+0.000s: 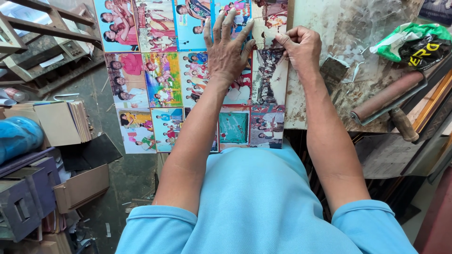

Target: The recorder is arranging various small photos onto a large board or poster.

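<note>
Photographs (188,75) lie in a collage sheet across the tabletop (329,28), long axis running near to far, with the worked spot at the far right edge. Left hand (226,54) rests flat on the sheet, fingers (221,26) spread apart and pointing far; just to its right, the right hand (301,47) has fingertips pinched together on the edge of a faded print (269,75). A roller (386,96) lies well apart at right, nearer the right hand.
</note>
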